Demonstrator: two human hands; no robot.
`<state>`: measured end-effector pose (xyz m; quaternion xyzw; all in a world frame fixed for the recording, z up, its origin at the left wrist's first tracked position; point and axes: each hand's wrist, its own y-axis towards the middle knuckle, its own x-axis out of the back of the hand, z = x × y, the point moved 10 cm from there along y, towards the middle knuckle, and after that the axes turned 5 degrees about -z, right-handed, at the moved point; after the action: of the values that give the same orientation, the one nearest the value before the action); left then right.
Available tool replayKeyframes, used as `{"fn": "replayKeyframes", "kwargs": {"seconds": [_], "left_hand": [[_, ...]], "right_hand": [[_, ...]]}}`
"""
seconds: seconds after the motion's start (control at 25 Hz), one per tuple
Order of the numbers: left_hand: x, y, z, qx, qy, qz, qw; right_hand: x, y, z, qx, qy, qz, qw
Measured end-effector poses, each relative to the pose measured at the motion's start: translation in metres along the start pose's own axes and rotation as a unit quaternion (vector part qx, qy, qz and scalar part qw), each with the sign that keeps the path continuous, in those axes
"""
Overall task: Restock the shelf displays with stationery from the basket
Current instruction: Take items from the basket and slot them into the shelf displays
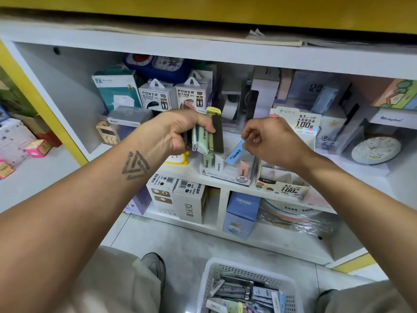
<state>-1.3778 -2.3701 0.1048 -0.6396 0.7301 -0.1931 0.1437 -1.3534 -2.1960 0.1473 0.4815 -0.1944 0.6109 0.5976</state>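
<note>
So the left hand [180, 129] is gripping a fanned stack of lead refill cases [208, 134], thumb clamped across the front, fingers curled behind; green ones, a dark one, and one with a yellow cap poking out the top. The right hand [270, 138] pinches a single blue lead case [235, 152] by its upper end between thumb and fingertips, so the case hangs tilted below and left of the fingers, right over the display box [228, 175] at the front edge of the white shelf [361, 168]. That box has a "2B" sticker and already holds green, white and peach cases standing upright. Next to it on the right, another display tray [282, 186] reads "0.7 HB 100". Further back are two "POWER BANK" boxes [171, 96]; under the shelf, boxes marked "DIYI" [191, 206] and "CRUHRE" [242, 211]. The white basket [212, 281] sits on the floor at the bottom, full of more cases.
</note>
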Motion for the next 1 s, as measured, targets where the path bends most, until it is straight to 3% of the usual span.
{"fn": "replayKeyframes", "kwargs": {"seconds": [0.64,1.0], "left_hand": [[0.001,-0.002,0.003,-0.003,-0.009,0.006,1.000],[-0.007,-0.003,0.004,-0.005,-0.026,0.016,1.000]], "right_hand": [[-0.045,-0.015,0.021,0.065,-0.121,0.057,0.989],[-0.041,-0.019,0.002,0.013,-0.108,0.085,0.990]]}}
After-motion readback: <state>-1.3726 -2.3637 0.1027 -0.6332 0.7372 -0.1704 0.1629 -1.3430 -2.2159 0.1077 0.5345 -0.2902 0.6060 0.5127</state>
